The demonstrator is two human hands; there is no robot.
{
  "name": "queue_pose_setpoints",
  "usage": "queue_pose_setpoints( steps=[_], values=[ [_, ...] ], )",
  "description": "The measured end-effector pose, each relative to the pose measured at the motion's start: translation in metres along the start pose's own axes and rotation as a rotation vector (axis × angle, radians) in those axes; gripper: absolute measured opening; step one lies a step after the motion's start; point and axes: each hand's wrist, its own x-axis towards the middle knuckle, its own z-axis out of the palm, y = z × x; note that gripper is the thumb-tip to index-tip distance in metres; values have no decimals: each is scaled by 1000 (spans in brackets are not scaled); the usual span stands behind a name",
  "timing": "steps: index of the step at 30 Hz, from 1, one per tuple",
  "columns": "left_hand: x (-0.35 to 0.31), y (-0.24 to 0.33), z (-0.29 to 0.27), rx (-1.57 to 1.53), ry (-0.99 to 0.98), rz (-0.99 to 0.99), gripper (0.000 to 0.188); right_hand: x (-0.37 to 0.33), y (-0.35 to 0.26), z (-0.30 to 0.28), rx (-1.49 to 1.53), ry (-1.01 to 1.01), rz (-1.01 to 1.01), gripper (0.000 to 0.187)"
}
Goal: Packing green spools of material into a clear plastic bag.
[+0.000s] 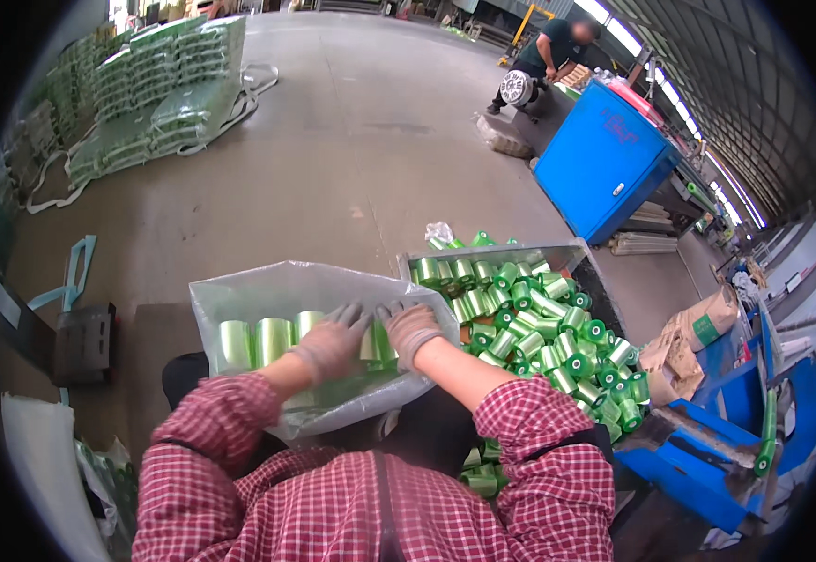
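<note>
A clear plastic bag [239, 290] lies across my lap with a row of pale green film rolls [274, 339] standing in it. My left hand [333, 343], in a grey glove, rests over the rolls in the middle of the row, its fingers stretched out. At the right end, my gloved right hand [411, 330] lies over the last rolls at the bag's edge, fingers extended and slightly bent. The fingertips of both hands come close together. Their palms hide some of the rolls, and I cannot see the thumbs clearly.
A metal-edged bin [595, 272] beside my right hand is heaped with green film rolls [530, 328]. Brown paper sacks [689, 342] and a blue cabinet [605, 159] stand further right. Packed bags [169, 84] are stacked at far left. A person [558, 56] works in the back.
</note>
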Motion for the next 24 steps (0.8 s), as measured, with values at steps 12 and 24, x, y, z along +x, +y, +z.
queue_pose_setpoints(
  steps=[12,24],
  values=[
    [-138,-53,-184,258,29,-402,71,-88,116,-35,486,375,310,49],
    [-79,13,-148,-181,63,185,84,-139,10,312,1300,-120,1281,92]
  ],
)
